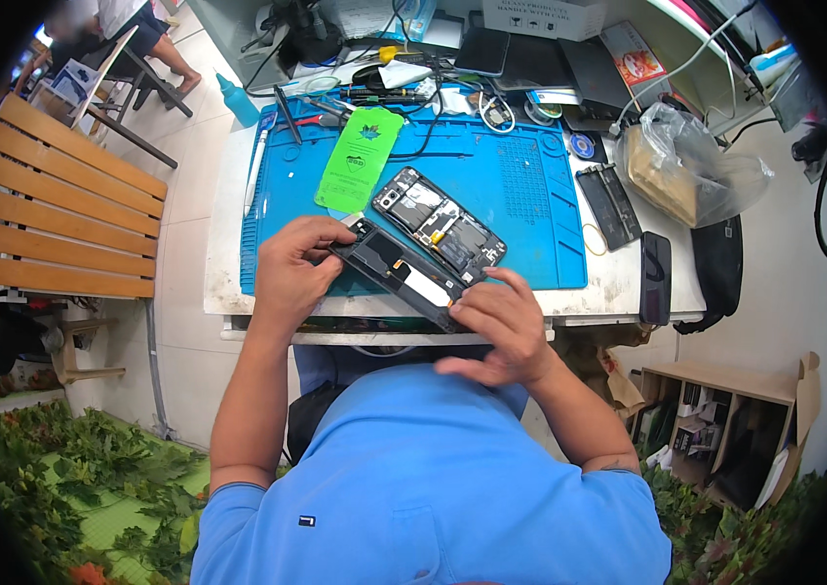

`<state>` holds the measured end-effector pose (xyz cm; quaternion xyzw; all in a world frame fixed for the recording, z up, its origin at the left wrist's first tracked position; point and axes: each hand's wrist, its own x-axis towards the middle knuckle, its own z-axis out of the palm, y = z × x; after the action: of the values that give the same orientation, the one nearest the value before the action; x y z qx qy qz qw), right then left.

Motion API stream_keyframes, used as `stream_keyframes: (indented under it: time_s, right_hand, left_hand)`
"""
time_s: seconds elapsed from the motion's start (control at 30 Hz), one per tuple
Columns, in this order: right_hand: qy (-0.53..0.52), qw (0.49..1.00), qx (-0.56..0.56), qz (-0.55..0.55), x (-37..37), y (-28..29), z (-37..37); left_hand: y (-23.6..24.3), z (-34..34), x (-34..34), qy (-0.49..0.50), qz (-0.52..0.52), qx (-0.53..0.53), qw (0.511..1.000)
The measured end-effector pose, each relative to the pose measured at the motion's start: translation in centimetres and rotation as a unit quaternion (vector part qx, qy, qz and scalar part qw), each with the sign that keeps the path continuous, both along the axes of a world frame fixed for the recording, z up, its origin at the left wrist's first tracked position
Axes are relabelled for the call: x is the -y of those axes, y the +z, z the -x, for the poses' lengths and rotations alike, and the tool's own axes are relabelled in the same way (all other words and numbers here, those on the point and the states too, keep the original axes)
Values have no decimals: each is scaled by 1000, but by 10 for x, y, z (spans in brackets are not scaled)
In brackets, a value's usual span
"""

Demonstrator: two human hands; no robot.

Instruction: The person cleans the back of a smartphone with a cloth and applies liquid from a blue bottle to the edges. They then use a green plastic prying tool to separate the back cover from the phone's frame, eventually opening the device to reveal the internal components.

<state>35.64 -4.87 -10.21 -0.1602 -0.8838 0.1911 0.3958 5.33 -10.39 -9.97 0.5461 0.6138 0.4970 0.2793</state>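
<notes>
Between my hands, at the front edge of the blue repair mat (277, 224), is a black phone frame (374, 255) with a white patch on its inner side. My left hand (298, 268) pinches its upper left end. At the lower right end, the fingers of my right hand (501, 327) grip the edge, thumb held apart. Just beyond it lies an opened phone (441, 226), its battery and boards showing, close to my right fingertips. A bright green printed sheet (362, 161) rests on the mat behind the frame.
Tools and cables crowd the mat's far side, with a teal bottle (236, 99) at the left. On the right are a dark phone part (608, 205), a black phone (655, 278) and a plastic bag (686, 166). A slatted wooden bench (62, 205) stands left; another person is beyond.
</notes>
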Motion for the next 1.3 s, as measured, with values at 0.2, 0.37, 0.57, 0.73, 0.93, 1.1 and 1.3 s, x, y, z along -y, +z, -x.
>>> stream_keyframes:
  time_s: [0.2, 0.37, 0.57, 0.73, 0.93, 1.1, 1.3]
  right_hand:
    - [-110, 986, 104, 65, -27, 19, -16]
    - [-99, 978, 164, 79, -30, 19, -19]
    - [-108, 978, 171, 55, -33, 17, -15]
    - [-114, 978, 170, 25, -35, 17, -11]
    - [-128, 982, 138, 2, -35, 5, -5]
    - [-131, 983, 128, -18, -35, 0, -5]
    - [-126, 984, 122, -15, -38, 0, -7]
  left_hand:
    - [1, 8, -6, -29, -9, 29, 999]
    - [2, 17, -8, -56, 7, 17, 998]
    - [6, 19, -8, -57, 10, 4, 998]
    - [0, 24, -12, -62, -5, 25, 998]
    - [2, 27, -15, -68, 12, 34, 997]
    - [12, 35, -18, -91, 48, 36, 994]
    - [30, 34, -32, -114, 39, 69, 990]
